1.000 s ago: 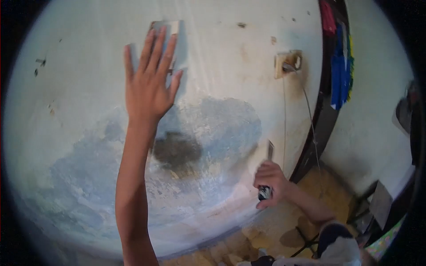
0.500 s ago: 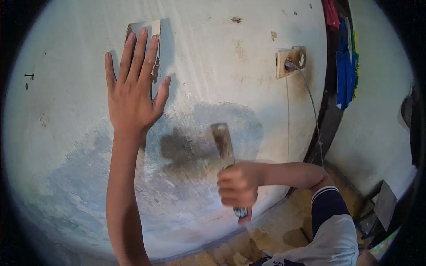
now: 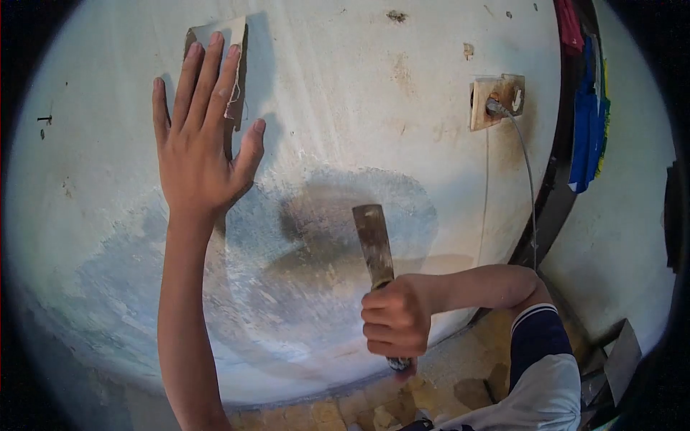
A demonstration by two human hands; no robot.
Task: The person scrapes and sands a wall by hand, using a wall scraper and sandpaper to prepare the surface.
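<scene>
Whitewashed plaster wall (image 3: 402, 93) fills most of my view, stained and scuffed, with a bluish-grey patch (image 3: 338, 194) spreading across its lower middle where the coat looks worn or damp. My left hand (image 3: 198, 151) is fully open, palm flat to the wall and fingers spread, with the fingertips resting on the lower part of a flat pale pad (image 3: 239, 36) that lies against the plaster. It grips nothing; it only presses. My right hand (image 3: 394, 322) is closed in a full fist round the handle of a scraper (image 3: 372, 241). The worn blade points up and slightly left, and its tip lies over the grey patch, well apart from the left hand. I cannot tell whether the blade edge is touching the plaster or is just off it. I judge the work to be at the start of a scraping pass over the patch, with the left hand bracing me. A stroke from here calls for the blade held at a shallow angle, steady pressure and a firm wrist, so that the edge does not dig in. To the right, well clear of the blade, are a wall socket (image 3: 496, 100) with its cable (image 3: 530, 187) hanging down, and clothes (image 3: 589, 122) hanging by the doorway.
</scene>
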